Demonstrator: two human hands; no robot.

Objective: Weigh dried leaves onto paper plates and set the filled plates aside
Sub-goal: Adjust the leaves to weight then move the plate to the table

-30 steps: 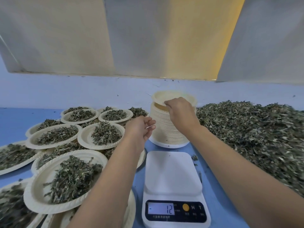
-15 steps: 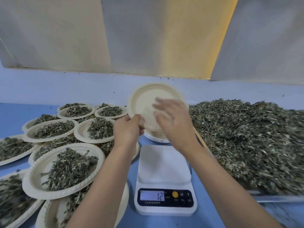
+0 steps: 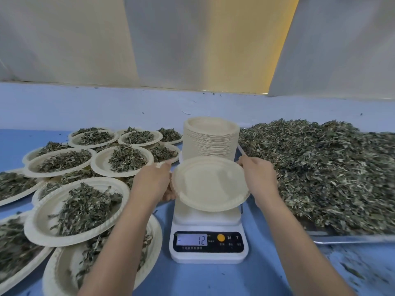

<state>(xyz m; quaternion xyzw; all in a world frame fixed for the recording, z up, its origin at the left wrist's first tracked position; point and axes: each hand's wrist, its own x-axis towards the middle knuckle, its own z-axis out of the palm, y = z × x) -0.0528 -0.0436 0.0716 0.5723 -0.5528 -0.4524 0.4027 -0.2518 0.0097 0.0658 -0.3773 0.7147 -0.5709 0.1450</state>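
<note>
Paper plate point(image 3: 210, 183), empty, head view: you've got it over the scale point(image 3: 208, 244) platform, tilted a bit toward you. Can't tell if it touches the platform.

Your left hand point(image 3: 152, 180) grips the rim at approx. 9 o'clock, fingers curled under the edge. Your right hand point(image 3: 259, 176) grips the rim at approx. 2 o'clock, fingers curled round it.

The scale's readout point(image 3: 192, 240) shows a dash and 12.

At 12 o'clock from the scale, just behind the held plate, there's a tall stack point(image 3: 210, 139) of empty plates. At 3 o'clock the loose dried leaves point(image 3: 320, 171) are heaped on a tray point(image 3: 352, 239) w/ a metal edge.

From 7 to 11 o'clock the filled plates point(image 3: 77, 210) overlap each other, each w/ a mound of leaves. They all rest on the blue table point(image 3: 267, 270), w/ bits of leaf scattered at 4 o'clock.
</note>
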